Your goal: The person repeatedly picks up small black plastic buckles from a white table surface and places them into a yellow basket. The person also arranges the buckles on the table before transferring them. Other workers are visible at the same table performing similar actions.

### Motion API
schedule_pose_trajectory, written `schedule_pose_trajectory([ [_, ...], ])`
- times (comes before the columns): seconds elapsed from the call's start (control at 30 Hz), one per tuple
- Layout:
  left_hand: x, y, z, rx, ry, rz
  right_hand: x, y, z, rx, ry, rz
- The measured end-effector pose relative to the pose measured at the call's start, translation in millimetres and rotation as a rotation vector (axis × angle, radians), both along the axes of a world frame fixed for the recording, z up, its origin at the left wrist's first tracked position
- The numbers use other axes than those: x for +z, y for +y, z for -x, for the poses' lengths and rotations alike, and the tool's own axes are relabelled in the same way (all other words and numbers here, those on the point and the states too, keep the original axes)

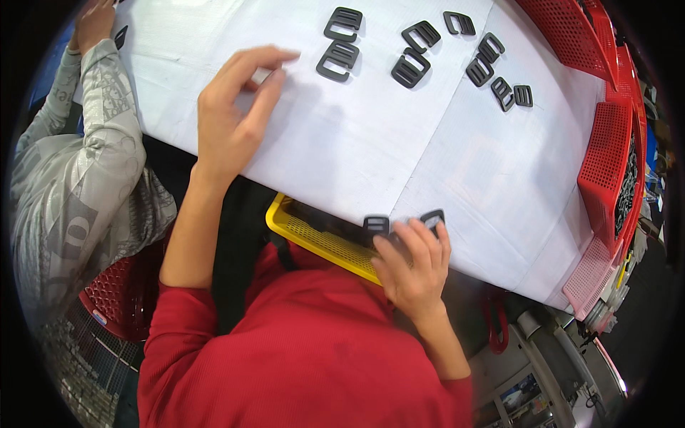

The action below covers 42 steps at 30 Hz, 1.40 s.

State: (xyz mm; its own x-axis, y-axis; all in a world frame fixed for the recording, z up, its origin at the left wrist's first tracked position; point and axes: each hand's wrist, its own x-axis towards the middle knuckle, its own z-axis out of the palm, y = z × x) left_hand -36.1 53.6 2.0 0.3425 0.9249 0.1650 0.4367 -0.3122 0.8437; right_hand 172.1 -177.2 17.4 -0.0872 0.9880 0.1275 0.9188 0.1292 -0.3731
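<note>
Two buckles sit by the curled right hand (can't tell its hold); left hand half-spread, empty.

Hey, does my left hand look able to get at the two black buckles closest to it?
Probably yes: your left hand is just left of the two black buckles, thumb and forefinger apart, and only white tabletop shows between.

We see a red top, finely ribbed fabric. Both sleeves end partway up the forearms. Left hand and right hand bare.
</note>
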Motion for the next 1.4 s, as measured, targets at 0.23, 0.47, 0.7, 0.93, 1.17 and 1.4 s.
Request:
schedule_pose_trajectory([
  [0.23, -6.2, 47.3, -64.4, -0.362, 0.425, -0.275, 8.7, -14.0, -5.7, 0.076, 0.048, -0.069],
  [0.47, -45.3, 87.8, -163.5, -0.449, 0.492, -0.644, -11.1, 108.7, -113.7, -0.203, -0.019, -0.299],
  [0.7, -41.0, 75.8, -173.6, -0.495, 0.525, -0.603, -42.1, 196.0, -136.7, -0.263, -0.091, -0.283],
  [0.93, -30.3, -25.3, -118.2, -0.466, 0.444, -0.426, -32.1, 104.3, -83.2, -0.142, 0.042, -0.205],
  [1.17, -4.7, -35.7, -93.3, -0.362, 0.156, -0.208, -12.0, 95.5, -77.6, -0.243, 0.063, -0.225],
  [1.4, 3.9, -23.1, -40.6, -0.076, 0.08, -0.259, -13.2, 156.3, -112.2, -0.34, 0.116, -0.23],
])
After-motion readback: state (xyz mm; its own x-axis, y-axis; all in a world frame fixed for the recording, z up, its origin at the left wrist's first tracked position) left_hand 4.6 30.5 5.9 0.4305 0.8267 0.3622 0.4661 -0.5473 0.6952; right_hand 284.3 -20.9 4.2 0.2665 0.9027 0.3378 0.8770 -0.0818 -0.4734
